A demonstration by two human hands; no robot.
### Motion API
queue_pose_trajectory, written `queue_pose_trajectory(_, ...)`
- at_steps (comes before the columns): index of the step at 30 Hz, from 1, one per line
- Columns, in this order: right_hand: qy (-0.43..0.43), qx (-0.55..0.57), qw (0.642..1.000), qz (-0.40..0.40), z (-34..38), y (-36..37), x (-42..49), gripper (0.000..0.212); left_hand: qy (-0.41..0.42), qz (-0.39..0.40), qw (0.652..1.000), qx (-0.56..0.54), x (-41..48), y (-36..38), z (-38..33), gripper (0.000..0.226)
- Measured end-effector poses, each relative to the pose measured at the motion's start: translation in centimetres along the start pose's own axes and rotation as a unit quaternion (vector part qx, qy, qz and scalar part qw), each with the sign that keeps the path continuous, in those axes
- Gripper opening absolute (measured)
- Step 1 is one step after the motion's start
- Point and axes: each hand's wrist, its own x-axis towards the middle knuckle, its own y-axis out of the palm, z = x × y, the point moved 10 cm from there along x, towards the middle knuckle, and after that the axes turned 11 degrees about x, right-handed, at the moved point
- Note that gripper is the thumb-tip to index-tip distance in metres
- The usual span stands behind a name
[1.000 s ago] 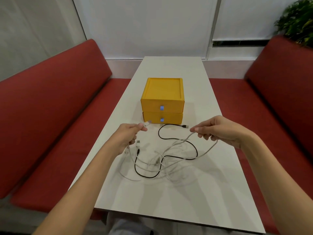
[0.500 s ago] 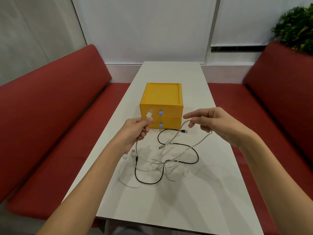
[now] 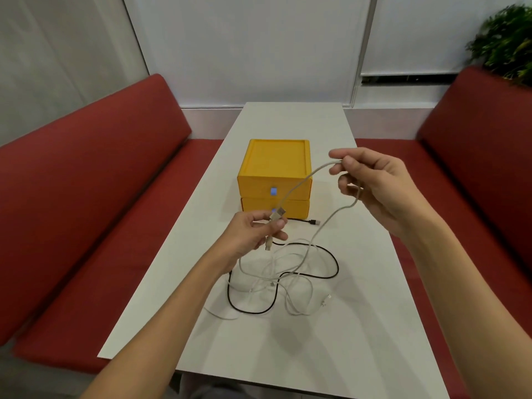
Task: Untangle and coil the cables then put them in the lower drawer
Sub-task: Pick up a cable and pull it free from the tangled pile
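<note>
White cable [image 3: 300, 182] is raised higher than a second ago: plug [image 3: 277, 214] pinched by fingers of left hand [image 3: 253, 231], span pinched by right hand [image 3: 374, 185]. Remainder is left tangled with black cable [image 3: 336, 266] on table [image 3: 359, 326], near the shut lower drawer [image 3: 293, 205]. Untangling is judged barely begun.

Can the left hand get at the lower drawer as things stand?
Probably yes for reach: the left hand is right before the lower drawer, nothing between, but it pinches the white cable's plug.
</note>
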Motion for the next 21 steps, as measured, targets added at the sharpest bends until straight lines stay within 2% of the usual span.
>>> queue_pose_trajectory(2, 0.015, -0.118, 0.993, -0.026, -0.9, -1.8, -0.1, 0.029, -0.003, -0.019, 1.0, -0.014, 0.2, -0.9, 0.1, 0.022)
queue_pose_trajectory(3, 0.034, -0.249, 0.967, -0.033, -1.5, -2.8, -0.1, 0.034, -0.007, -0.032, 0.999, -0.019, 0.3, -1.4, 0.1, 0.019)
queue_pose_trajectory(5, 0.163, -0.504, 0.847, 0.034, -4.5, -4.3, -0.9, 0.037, -0.015, -0.047, 0.999, -0.02, 0.6, -2.0, 0.0, 0.014)
queue_pose_trajectory(6, 0.248, -0.553, 0.791, 0.086, -6.6, -4.7, -2.0, 0.043, -0.014, -0.042, 0.999, -0.019, 0.7, -1.9, -0.2, 0.013)
queue_pose_trajectory(7, 0.309, -0.548, 0.767, 0.127, -8.2, -4.6, -3.2, 0.051, -0.013, -0.029, 0.999, -0.017, 0.8, -1.5, -0.5, 0.012)
queue_pose_trajectory(8, 0.333, -0.509, 0.779, 0.151, -9.2, -3.8, -4.0, 0.058, -0.011, -0.009, 1.0, -0.01, 0.9, -0.8, -0.8, 0.012)
queue_pose_trajectory(9, 0.321, -0.465, 0.81, 0.157, -9.4, -2.7, -4.1, 0.061, -0.01, 0.013, 1.0, 0.004, 1.0, 0.1, -1.2, 0.014)
queue_pose_trajectory(11, 0.254, -0.392, 0.873, 0.143, -8.9, -1.3, -3.3, 0.053, -0.006, 0.048, 0.998, 0.03, 1.2, 1.7, -1.8, 0.021)
queue_pose_trajectory(12, 0.228, -0.368, 0.892, 0.132, -8.6, -1.1, -2.9, 0.045, -0.004, 0.054, 0.998, 0.03, 1.4, 2.2, -2.1, 0.025)
queue_pose_trajectory(15, 0.198, -0.34, 0.913, 0.109, -8.4, -2.2, -2.3, 0.022, -0.014, 0.012, 1.0, -0.015, 2.2, 1.8, -2.1, 0.031)
queue_pose_trajectory(18, 0.181, -0.248, 0.951, 0.03, -8.2, -5.1, -1.8, 0.019, -0.043, -0.02, 0.997, -0.058, 2.7, 0.8, -1.1, 0.022)
queue_pose_trajectory(21, 0.174, -0.144, 0.972, -0.059, -8.4, -8.4, -1.1, 0.019, -0.078, -0.002, 0.983, -0.163, 2.5, 1.3, -0.6, 0.018)
